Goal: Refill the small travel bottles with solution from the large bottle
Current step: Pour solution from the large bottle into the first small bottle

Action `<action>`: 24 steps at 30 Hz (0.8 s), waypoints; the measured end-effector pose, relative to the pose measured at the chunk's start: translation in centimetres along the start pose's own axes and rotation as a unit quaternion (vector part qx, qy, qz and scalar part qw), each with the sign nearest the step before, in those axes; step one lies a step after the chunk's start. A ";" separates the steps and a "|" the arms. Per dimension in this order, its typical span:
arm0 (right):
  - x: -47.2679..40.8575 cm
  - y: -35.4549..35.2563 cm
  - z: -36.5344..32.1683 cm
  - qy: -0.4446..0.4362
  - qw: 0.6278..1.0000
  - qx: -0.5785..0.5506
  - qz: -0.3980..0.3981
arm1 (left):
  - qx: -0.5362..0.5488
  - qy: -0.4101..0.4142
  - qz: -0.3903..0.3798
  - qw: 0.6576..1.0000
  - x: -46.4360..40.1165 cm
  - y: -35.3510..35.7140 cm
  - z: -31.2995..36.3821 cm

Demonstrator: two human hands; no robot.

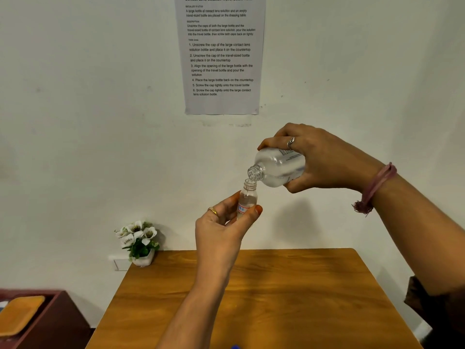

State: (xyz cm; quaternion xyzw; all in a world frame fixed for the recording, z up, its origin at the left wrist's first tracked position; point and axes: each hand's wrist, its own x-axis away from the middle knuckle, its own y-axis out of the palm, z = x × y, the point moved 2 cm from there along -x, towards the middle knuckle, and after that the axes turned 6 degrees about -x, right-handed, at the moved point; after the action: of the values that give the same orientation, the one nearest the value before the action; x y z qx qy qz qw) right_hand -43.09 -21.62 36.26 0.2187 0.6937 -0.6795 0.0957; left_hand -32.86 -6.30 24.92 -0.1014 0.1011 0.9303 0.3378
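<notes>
At the far left edge a dark red cabinet (50, 321) carries an orange pad (20, 314). Further right, a small white pot of white flowers (138, 241) stands at the back left corner of the wooden tabletop (251, 298). Above the tabletop the left hand (221, 230) holds the small bottle (247, 197) upright, its fingers (253, 214) and thumb pinching the lower body; a gold ring (213, 211) shows on one finger. On the wall behind hangs a printed instruction sheet (220, 54). The right hand (319, 159) grips the large bottle (279, 167), fingers curled round it, tilted so that its open neck points down to the left, just above the small bottle's open mouth. A pink band (375, 190) circles the right wrist.
</notes>
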 end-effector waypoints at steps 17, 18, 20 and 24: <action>-0.1 0.1 0.4 0.000 1.000 -0.009 0.000 | 0.004 -0.003 0.001 1.000 -0.1 0.3 0.0; -0.1 0.2 0.4 0.000 1.000 -0.011 -0.001 | 0.004 -0.003 0.001 1.000 -0.1 0.3 0.0; -0.1 0.2 0.4 -0.001 1.000 -0.013 0.000 | 0.002 -0.002 0.002 1.000 -0.1 0.3 0.0; -0.2 0.3 0.5 -0.003 1.000 -0.018 -0.003 | 0.006 -0.001 0.000 1.000 -0.2 0.3 -0.1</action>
State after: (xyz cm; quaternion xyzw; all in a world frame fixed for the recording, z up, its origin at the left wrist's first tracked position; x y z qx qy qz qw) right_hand -42.86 -22.18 36.03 0.2132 0.7065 -0.6675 0.0995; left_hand -32.94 -6.66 24.91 -0.0981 0.1060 0.9298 0.3385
